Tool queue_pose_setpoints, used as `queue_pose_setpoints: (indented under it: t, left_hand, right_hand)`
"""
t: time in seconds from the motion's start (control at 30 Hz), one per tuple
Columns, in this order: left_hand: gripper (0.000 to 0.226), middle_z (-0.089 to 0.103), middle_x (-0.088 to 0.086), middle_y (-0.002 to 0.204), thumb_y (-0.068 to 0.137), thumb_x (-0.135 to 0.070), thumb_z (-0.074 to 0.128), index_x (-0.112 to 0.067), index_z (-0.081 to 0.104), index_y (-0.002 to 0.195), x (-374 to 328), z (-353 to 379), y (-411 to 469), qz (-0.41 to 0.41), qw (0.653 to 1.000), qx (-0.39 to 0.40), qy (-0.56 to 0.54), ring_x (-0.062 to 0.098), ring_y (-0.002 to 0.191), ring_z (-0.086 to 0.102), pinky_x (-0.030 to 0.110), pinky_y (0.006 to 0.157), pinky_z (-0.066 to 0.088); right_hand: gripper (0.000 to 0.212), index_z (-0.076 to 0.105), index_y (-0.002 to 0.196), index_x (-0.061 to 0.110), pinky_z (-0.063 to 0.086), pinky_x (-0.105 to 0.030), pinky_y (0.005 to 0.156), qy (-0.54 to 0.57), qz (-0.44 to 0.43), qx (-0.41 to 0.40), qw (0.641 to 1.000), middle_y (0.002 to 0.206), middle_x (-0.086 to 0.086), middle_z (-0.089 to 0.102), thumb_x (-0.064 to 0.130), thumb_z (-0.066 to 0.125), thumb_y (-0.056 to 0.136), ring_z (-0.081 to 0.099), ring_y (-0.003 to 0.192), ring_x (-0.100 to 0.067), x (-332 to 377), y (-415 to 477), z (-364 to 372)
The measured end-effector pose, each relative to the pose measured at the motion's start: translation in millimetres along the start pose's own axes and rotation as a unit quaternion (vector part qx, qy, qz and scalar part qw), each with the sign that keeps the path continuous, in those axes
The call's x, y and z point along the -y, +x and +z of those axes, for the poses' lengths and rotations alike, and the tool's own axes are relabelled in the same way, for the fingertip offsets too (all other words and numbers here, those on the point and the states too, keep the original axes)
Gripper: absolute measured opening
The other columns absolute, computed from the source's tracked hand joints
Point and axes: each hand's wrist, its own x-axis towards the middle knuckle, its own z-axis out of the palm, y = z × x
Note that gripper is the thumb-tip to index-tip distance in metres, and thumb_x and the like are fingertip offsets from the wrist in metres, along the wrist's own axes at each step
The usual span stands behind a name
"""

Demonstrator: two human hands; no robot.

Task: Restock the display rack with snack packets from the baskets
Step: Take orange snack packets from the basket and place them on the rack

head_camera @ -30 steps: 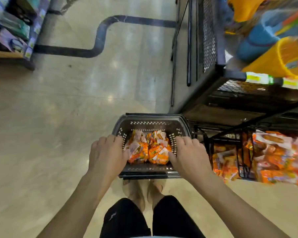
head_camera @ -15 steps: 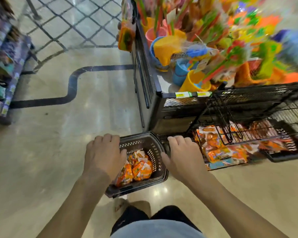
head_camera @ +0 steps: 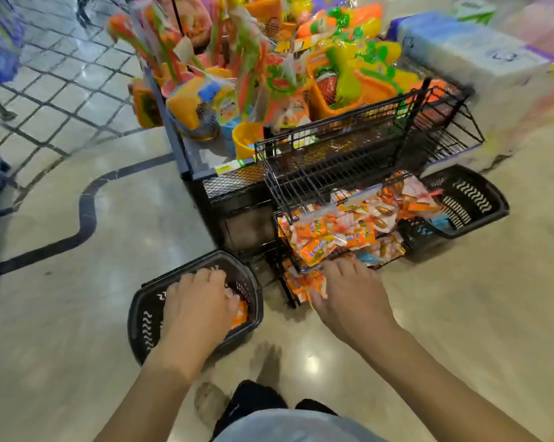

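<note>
A dark plastic basket [head_camera: 146,317] stands on the floor at the lower left with orange snack packets [head_camera: 240,312] in it. My left hand [head_camera: 199,306] is inside it, fingers curled down onto the packets, fingertips hidden. To its right stands the black wire display rack [head_camera: 333,173]. Its middle tier holds a heap of orange and white snack packets [head_camera: 336,232]. My right hand [head_camera: 349,295] lies at the rack's front edge, fingers stretched over the packets of the lowest tier [head_camera: 302,283]. A second dark basket [head_camera: 473,199] sits right of the rack.
A black display stand [head_camera: 202,154] behind the rack carries bright plastic toys [head_camera: 333,78]. White and purple tissue packs [head_camera: 467,55] are stacked at the upper right. Polished floor [head_camera: 78,362] surrounds me, and my feet [head_camera: 266,362] are just behind the left basket.
My view has swung up and right, taking in the whole rack. My left hand left the basket's rim and went inside it. My right hand moved from the rim to the rack's lower tier.
</note>
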Motion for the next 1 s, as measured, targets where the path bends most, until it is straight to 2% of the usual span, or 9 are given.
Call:
queue_pose_setpoints:
  t: [0.13, 0.23, 0.37, 0.47, 0.6, 0.8, 0.87, 1.0]
  left_hand:
    - [0.045, 0.059, -0.004, 0.136, 0.1, -0.054, 0.044, -0.029, 0.053, 0.137, -83.8, 10.9, -18.2, 0.025, 0.999, 0.018, 0.013, 0.022, 0.125, 0.054, 0.039, 0.101, 0.044]
    - [0.04, 0.061, -0.004, 0.131, 0.099, -0.051, 0.046, -0.028, 0.057, 0.13, -130.8, 15.7, -29.7, 0.042, 0.999, 0.031, 0.01, 0.023, 0.121, 0.055, 0.039, 0.1, 0.045]
    - [0.049, 0.054, -0.003, 0.142, 0.101, -0.051, 0.045, -0.028, 0.048, 0.143, -173.2, 19.2, -27.3, 0.048, 0.997, 0.053, 0.013, 0.024, 0.131, 0.049, 0.04, 0.108, 0.039]
    - [0.052, 0.048, -0.002, 0.148, 0.102, -0.052, 0.043, -0.028, 0.042, 0.149, -192.1, 23.2, -15.5, 0.045, 0.996, 0.074, 0.007, 0.023, 0.137, 0.043, 0.041, 0.113, 0.035]
    - [0.045, 0.048, -0.004, 0.144, 0.103, -0.05, 0.043, -0.028, 0.045, 0.142, -209.6, 31.3, 13.9, 0.024, 0.996, 0.089, -0.011, 0.021, 0.134, 0.043, 0.04, 0.109, 0.035]
    - [0.045, 0.057, -0.003, 0.135, 0.101, -0.05, 0.049, -0.024, 0.053, 0.137, -225.1, 57.6, 73.3, 0.005, 0.997, 0.065, -0.041, 0.021, 0.124, 0.051, 0.038, 0.103, 0.043]
    - [0.047, 0.057, -0.003, 0.137, 0.101, -0.051, 0.052, -0.024, 0.053, 0.139, -231.7, 67.0, 98.9, -0.004, 0.996, 0.065, -0.067, 0.022, 0.126, 0.052, 0.039, 0.104, 0.044]
    - [0.052, 0.056, 0.003, 0.142, 0.1, -0.053, 0.052, -0.021, 0.051, 0.142, -240.3, 100.7, 149.7, -0.025, 0.994, 0.059, -0.088, 0.028, 0.13, 0.053, 0.043, 0.105, 0.044]
  right_hand:
    - [0.051, 0.06, 0.129, 0.018, 0.047, -0.044, 0.091, 0.013, 0.018, 0.0, 1.0, 0.123, -0.006, 0.064, 0.055, 0.055, 0.093, 0.058, 0.114, -0.032, -77.7, -28.5, 5.9]
    - [0.048, 0.066, 0.118, 0.015, 0.049, -0.043, 0.08, 0.02, 0.034, 0.018, 0.999, 0.11, -0.009, 0.067, 0.052, 0.062, 0.088, 0.062, 0.101, -0.034, -121.2, -45.6, 10.8]
    - [0.046, 0.067, 0.113, 0.015, 0.05, -0.043, 0.078, 0.019, 0.041, 0.037, 0.998, 0.106, -0.008, 0.068, 0.051, 0.066, 0.085, 0.063, 0.095, -0.034, -159.1, -50.3, 16.2]
    - [0.05, 0.059, 0.129, 0.018, 0.046, -0.043, 0.088, 0.027, 0.033, 0.059, 0.997, 0.123, -0.007, 0.063, 0.053, 0.053, 0.094, 0.058, 0.111, -0.032, -176.1, -39.0, 19.8]
    - [0.055, 0.048, 0.14, 0.02, 0.041, -0.042, 0.099, 0.022, 0.023, 0.073, 0.997, 0.137, -0.005, 0.054, 0.056, 0.041, 0.1, 0.05, 0.124, -0.03, -191.3, -8.1, 27.5]
    - [0.054, 0.046, 0.142, 0.019, 0.041, -0.042, 0.1, 0.012, 0.011, 0.09, 0.996, 0.139, -0.005, 0.053, 0.055, 0.043, 0.101, 0.05, 0.125, -0.028, -209.5, 59.2, 41.1]
    - [0.056, 0.044, 0.145, 0.02, 0.041, -0.041, 0.101, 0.008, 0.004, 0.092, 0.996, 0.141, -0.005, 0.052, 0.055, 0.042, 0.101, 0.049, 0.126, -0.028, -216.6, 86.7, 54.7]
    - [0.056, 0.054, 0.137, 0.012, 0.043, -0.047, 0.098, 0.028, -0.011, 0.069, 0.997, 0.133, -0.012, 0.059, 0.051, 0.054, 0.097, 0.053, 0.12, -0.036, -228.8, 144.3, 99.2]
